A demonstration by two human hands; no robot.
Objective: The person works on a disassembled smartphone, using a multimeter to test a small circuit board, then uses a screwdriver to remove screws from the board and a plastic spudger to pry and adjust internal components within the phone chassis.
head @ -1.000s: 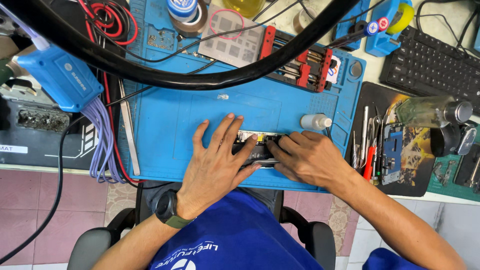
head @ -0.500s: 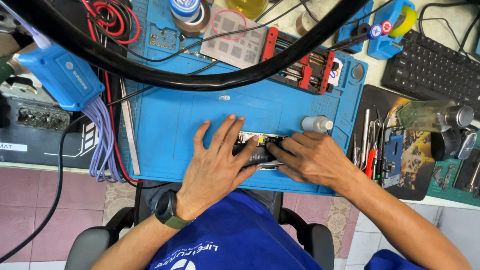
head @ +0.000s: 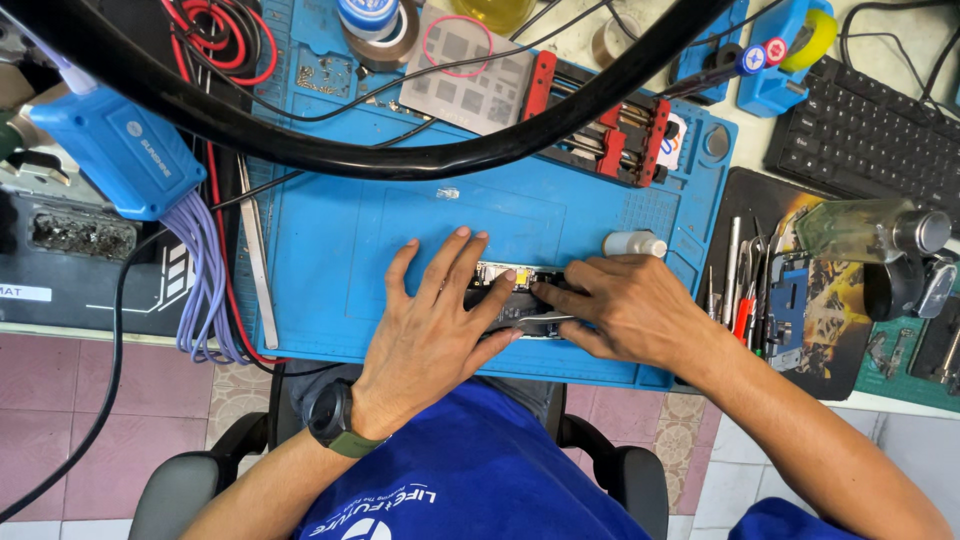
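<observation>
Since a second ago nothing visibly shifts: left hand (head: 430, 325) lies flat, fingers spread, pinning the opened dark phone with exposed circuit board (head: 512, 300) on the blue silicone work mat (head: 330, 240), while right hand (head: 625, 310) pinches its right end, suggesting fine stationary work.

Bright, even light from overhead fills your view, throwing only soft, short shadows beneath your left hand (head: 430, 330) and right hand (head: 625, 310). The blue mat (head: 400, 230) stays sharp; the black ring (head: 330, 150) looms close and bends across the top edge.
</observation>
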